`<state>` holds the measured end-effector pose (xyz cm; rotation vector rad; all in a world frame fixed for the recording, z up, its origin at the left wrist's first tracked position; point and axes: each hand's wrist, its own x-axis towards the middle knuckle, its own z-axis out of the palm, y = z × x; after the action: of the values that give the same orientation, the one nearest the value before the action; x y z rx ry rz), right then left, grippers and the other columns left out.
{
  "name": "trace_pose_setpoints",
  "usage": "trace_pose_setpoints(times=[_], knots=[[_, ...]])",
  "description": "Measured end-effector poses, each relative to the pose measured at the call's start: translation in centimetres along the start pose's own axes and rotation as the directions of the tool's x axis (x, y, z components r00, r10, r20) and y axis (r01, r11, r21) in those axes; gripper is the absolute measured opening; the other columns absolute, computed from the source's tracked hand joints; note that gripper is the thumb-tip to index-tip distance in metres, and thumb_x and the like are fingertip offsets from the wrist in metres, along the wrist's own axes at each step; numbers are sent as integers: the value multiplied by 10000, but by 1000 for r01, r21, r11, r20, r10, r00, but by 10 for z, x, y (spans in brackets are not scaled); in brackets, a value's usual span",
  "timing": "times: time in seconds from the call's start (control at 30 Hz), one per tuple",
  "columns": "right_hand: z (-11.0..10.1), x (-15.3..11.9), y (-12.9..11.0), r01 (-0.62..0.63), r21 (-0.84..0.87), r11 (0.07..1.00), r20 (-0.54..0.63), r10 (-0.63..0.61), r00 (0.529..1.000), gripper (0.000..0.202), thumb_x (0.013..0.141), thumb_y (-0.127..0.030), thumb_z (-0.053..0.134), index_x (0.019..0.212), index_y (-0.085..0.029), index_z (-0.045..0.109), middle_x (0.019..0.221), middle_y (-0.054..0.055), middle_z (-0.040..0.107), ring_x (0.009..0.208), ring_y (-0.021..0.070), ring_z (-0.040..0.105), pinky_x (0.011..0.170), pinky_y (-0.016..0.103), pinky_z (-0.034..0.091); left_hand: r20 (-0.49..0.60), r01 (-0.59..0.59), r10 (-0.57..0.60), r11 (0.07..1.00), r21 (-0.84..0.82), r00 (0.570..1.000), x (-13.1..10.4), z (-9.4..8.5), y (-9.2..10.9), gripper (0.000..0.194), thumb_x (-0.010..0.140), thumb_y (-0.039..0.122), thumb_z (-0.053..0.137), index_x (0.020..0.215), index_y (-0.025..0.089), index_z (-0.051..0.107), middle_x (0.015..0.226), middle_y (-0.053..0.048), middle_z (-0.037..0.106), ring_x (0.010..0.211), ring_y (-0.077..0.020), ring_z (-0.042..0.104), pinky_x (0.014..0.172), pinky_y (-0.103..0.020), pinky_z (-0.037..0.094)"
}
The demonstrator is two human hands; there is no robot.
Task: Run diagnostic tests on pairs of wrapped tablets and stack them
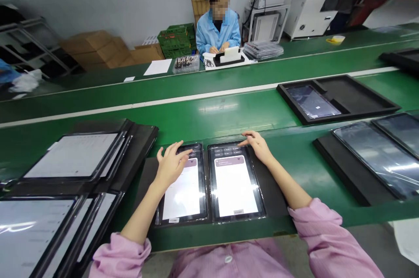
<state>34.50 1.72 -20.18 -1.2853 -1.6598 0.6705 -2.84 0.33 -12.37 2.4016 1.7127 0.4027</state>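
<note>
two tablets (209, 182) side by side on tray (271, 190)

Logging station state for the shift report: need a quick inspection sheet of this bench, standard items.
Surface: green conveyor bench with a white stripe along it.
Job's things: two lit tablets side by side in a black tray; left tablet, right tablet.
Clutter: stacked trays of tablets at left; tray with one dark tablet and further trays at right.
Grippers: left hand open, fingertips on the left tablet's top edge; right hand open, fingertips at the right tablet's top corner.
Cables: a tangle by the co-worker's stand; too small to tell more.
Surroundings: co-worker in blue coat across the belt, cardboard boxes, green crates, white machines.
</note>
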Motion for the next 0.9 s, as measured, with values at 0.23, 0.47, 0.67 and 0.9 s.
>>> trace_pose_setpoints(times=[0.23, 0.47, 0.67, 0.9], knots=[[0, -1, -2, 3, -56, 998, 6, -3, 1000, 685, 1071, -616, 260, 1038, -267, 848, 1302, 122, 623, 1243, 288, 559, 1145, 469, 443, 36, 42, -39, 995, -90, 999, 15, 2, -3, 398, 1045, 476, 290, 1206, 194, 520, 1592, -238, 490, 1514, -331, 435, 1241, -720, 184], [0, -1, -8, -18, -96, 995, 22, 20, 1000, 632, 1069, -625, 261, 1281, -289, 752, 1258, 107, 647, 1283, 292, 547, 1161, 467, 413, 217, 29, -8, 995, -95, 976, 51, 0, 3, 478, 1065, 424, 264, 1397, 199, 523, 1395, -144, 698, 1306, -284, 658, 1187, -525, 414], [-1, -1, -15, -43, -124, 991, 89, 54, 995, 708, 1069, -609, 193, 1157, -251, 798, 1268, 123, 645, 1283, 289, 562, 1158, 449, 416, 302, 14, 1, 999, -49, 953, 61, 1, 2, 507, 1011, 361, 381, 1422, 206, 634, 1433, -96, 687, 1297, -308, 665, 1204, -473, 401], [0, 14, -18, -214, -179, 960, 231, 252, 940, 558, 1076, -581, 300, 1244, -283, 741, 1316, 70, 714, 1294, 290, 597, 1132, 452, 441, 394, 29, -10, 999, -42, 919, 70, -9, 0, 547, 980, 380, 394, 1399, 195, 692, 1448, -94, 667, 1333, -312, 647, 1119, -408, 492]])
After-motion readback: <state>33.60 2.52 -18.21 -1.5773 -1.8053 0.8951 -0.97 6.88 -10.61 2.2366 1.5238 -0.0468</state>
